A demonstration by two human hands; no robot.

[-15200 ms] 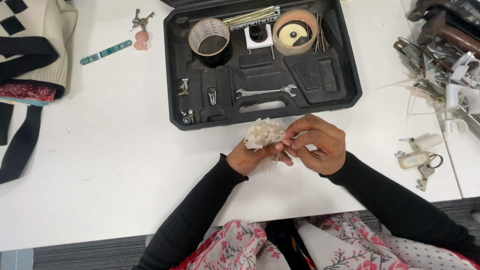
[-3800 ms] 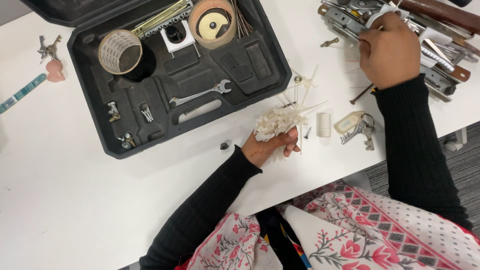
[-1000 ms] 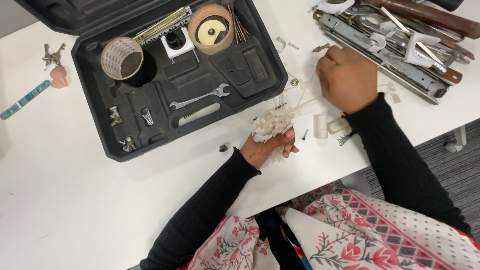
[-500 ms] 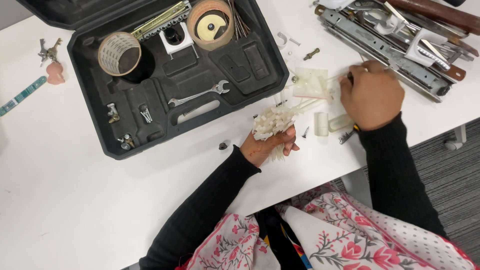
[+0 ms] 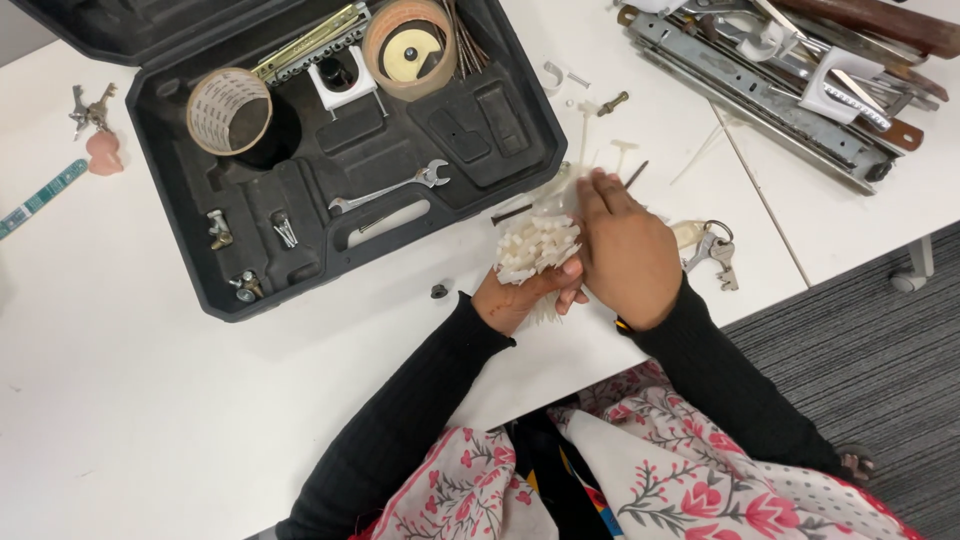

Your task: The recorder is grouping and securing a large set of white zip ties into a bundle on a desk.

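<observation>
My left hand grips a bundle of white plastic cable ties, their square heads bunched together above the fingers. My right hand lies flat against the right side of that bundle, fingers pointing up and touching the ties. Both hands sit just in front of the open black tool case. A few loose white ties lie on the white table beyond my right hand.
The case holds a tape roll, a brown tape roll, a wrench and small screws. Metal drawer slides and tools pile at the upper right. Keys lie by my right wrist; more keys at far left.
My right hand has come back from the tool pile at the upper right and now presses against the tie bundle. The left hand has stayed where it was, holding the bundle.
</observation>
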